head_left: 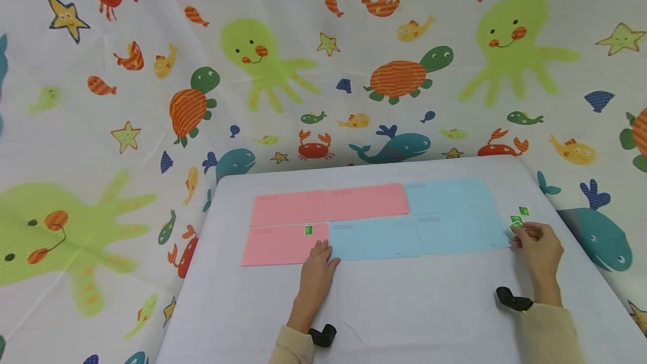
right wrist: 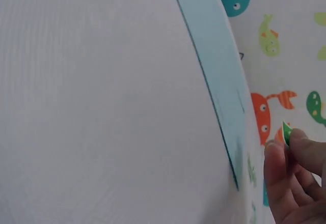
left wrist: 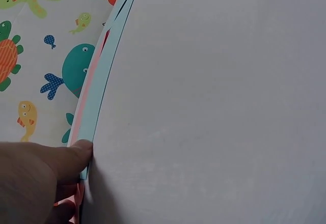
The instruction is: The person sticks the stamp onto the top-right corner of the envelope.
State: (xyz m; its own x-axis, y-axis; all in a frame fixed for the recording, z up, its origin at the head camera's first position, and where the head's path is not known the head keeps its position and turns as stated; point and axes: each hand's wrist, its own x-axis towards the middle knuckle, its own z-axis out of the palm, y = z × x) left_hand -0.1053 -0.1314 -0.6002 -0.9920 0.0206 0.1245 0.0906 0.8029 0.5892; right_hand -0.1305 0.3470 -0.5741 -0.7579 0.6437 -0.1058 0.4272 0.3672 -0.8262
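My left hand (head_left: 317,274) rests with its fingertips on the near pink envelope (head_left: 275,246), close to its right edge, where a blue envelope (head_left: 374,239) begins. A green stamp (head_left: 309,230) sits at that pink envelope's upper right corner. In the left wrist view the left thumb (left wrist: 81,150) lies at the envelopes' near edge. At the right, my right hand (head_left: 541,249) pinches a small green stamp (right wrist: 287,133) between thumb and fingertips, raised a little. Another green stamp (head_left: 523,211) lies on the white table just beyond those fingers.
Two more pink envelopes, one of them at the back left (head_left: 288,208), and two more blue ones, including the back right one (head_left: 450,194), fill out the two rows. The white tabletop (head_left: 404,308) ends at a sea-animal printed cloth (head_left: 303,10). Black wrist cameras sit at both cuffs.
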